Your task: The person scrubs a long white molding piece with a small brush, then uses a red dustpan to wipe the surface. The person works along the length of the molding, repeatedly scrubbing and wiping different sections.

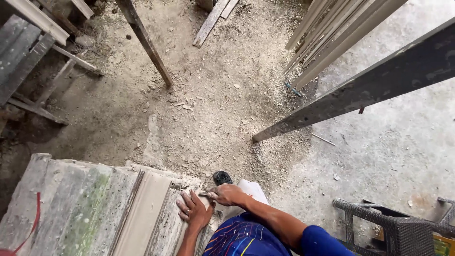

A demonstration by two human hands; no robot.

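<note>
Left hand point(193, 211) lies flat, fingers spread, gripping nothing, on the near end of a pale moulded board point(142, 213) atop a stack of weathered boards point(71, 204). Right hand point(226, 194) is curled at the same board's end corner, something small apparently pinched in it, though what cannot be made out. The board looks long, stiff and fairly light, its dusty face likely slick, its thin profiled edges liable to chip; it would probably carry best held under both long edges, near the middle. A dark shoe point(222, 178) stands just past the stack's end. To the right a wicker chair point(393, 227) crowds the concrete. Beyond, sawdust-strewn ground point(208, 109) lies open between a slanting post point(144, 40) and a long dark beam point(360, 90), with leaning strips point(332, 33) behind.
</note>
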